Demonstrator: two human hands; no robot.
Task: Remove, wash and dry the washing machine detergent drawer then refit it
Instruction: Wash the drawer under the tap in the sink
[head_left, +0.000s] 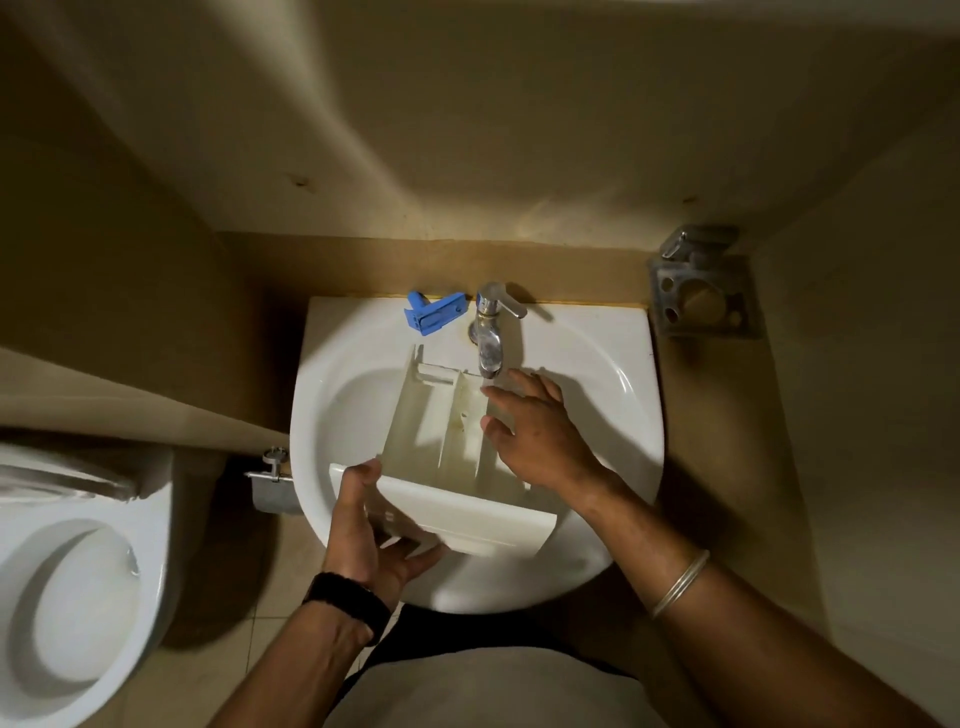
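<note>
The white detergent drawer is lying across the white washbasin, its front panel toward the person and its open compartments pointing at the chrome tap. Yellowish staining is showing along the dividers in the middle compartment. The left hand is gripping the drawer's front panel at its left end, thumb on top and fingers curled underneath. The right hand is hovering flat and open over the drawer's right compartment, fingers spread and reaching just under the tap's spout; whether water is running I cannot tell. A blue plastic insert is sitting on the basin's back rim, just left of the tap. A dark band is circling the left wrist and a thin metal bangle is sitting on the right forearm. A metal holder is fixed to the wall right of the basin, and a white toilet is standing at the lower left.
</note>
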